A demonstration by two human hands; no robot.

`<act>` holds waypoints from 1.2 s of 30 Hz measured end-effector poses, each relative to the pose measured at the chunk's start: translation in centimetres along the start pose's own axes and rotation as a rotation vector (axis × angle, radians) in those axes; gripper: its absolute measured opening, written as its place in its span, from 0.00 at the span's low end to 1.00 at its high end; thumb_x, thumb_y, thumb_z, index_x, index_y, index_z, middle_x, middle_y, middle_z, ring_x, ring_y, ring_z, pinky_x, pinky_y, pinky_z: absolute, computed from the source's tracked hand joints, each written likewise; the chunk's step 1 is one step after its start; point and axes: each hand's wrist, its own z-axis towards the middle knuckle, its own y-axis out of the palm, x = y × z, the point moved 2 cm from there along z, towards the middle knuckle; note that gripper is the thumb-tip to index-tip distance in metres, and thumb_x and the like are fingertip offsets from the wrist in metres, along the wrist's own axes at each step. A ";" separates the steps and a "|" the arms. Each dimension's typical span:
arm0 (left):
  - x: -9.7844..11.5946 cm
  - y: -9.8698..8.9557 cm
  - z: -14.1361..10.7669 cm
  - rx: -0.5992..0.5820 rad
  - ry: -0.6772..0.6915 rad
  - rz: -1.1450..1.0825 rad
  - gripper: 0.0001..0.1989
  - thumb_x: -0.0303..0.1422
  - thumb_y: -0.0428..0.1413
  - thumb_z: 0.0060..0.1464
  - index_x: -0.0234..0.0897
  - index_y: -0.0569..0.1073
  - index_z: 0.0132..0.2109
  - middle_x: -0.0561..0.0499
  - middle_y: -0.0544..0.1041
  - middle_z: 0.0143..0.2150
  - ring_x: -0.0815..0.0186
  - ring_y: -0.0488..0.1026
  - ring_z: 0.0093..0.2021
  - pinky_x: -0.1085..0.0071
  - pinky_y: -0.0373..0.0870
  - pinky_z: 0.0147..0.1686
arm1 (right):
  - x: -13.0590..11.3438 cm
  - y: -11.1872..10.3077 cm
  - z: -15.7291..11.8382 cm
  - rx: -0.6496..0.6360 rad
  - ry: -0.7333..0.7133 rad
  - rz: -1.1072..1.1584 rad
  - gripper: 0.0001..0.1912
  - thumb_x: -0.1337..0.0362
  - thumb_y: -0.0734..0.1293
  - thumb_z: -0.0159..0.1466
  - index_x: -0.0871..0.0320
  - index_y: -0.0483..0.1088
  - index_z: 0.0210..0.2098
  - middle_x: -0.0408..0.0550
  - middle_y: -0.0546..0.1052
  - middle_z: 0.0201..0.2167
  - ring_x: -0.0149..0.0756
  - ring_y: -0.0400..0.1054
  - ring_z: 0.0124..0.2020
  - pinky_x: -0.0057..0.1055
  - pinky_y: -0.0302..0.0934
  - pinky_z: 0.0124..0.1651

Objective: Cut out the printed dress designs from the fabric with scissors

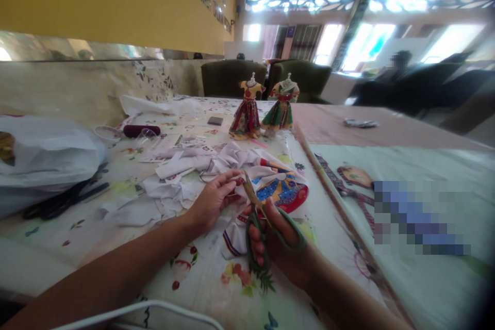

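Note:
My right hand (276, 237) grips green-handled scissors (253, 196), thumb through one loop and fingers through the other. Their blades point up and away, toward my left fingertips. My left hand (216, 198) is closed in a pinch on a small piece of printed fabric (240, 181) beside the blade tips. Blue, red and yellow printed fabric (280, 191) lies just beyond the scissors. A white strip with dark and yellow stripes (232, 240) rests below the blades. Crumpled white scraps (170, 185) are heaped left of and behind my hands.
Two small dressed mannequins (246, 113) stand at the back. A white plastic bag (50, 149), black scissors (58, 201) and a dark red case (141, 131) are at left. Patterned cut pieces (353, 175) lie on the right-hand table. A white cable (154, 303) crosses the near edge.

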 end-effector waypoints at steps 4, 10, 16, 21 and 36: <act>0.0 0.1 -0.1 0.025 0.038 -0.032 0.12 0.23 0.57 0.58 0.35 0.79 0.48 0.46 0.79 0.46 0.71 0.77 0.37 0.76 0.75 0.37 | 0.2 -0.2 0.0 -0.015 -0.015 -0.010 0.29 0.38 0.73 0.56 0.57 0.69 0.40 0.39 0.71 0.22 0.28 0.61 0.18 0.23 0.64 0.18; -0.5 0.2 -0.4 -0.031 -0.092 -0.062 0.24 0.27 0.61 0.56 0.46 0.73 0.59 0.50 0.78 0.46 0.71 0.75 0.31 0.71 0.77 0.35 | 0.4 -0.3 -0.1 -0.033 -0.026 -0.015 0.28 0.38 0.71 0.59 0.56 0.69 0.40 0.39 0.71 0.23 0.28 0.62 0.18 0.24 0.64 0.19; -0.3 0.2 -0.1 0.009 0.042 -0.061 0.20 0.23 0.58 0.56 0.41 0.77 0.56 0.48 0.77 0.49 0.69 0.76 0.40 0.72 0.76 0.39 | 0.5 -0.1 -0.1 0.010 -0.016 -0.052 0.31 0.35 0.71 0.57 0.57 0.70 0.42 0.39 0.71 0.22 0.28 0.62 0.18 0.24 0.63 0.18; -0.2 0.1 -0.1 0.051 0.065 -0.098 0.19 0.22 0.59 0.55 0.36 0.77 0.53 0.48 0.79 0.43 0.71 0.75 0.37 0.74 0.74 0.38 | 0.7 -0.1 -0.1 0.014 -0.055 -0.106 0.30 0.36 0.69 0.60 0.57 0.70 0.41 0.39 0.71 0.22 0.28 0.62 0.17 0.25 0.63 0.18; -0.1 1.1 -1.2 -0.077 -0.180 0.026 0.39 0.26 0.57 0.58 0.42 0.52 0.72 0.49 0.80 0.35 0.68 0.77 0.27 0.73 0.74 0.30 | 0.1 0.0 -0.8 -0.022 -0.216 -0.374 0.23 0.40 0.65 0.65 0.54 0.65 0.37 0.40 0.70 0.25 0.30 0.64 0.20 0.25 0.61 0.21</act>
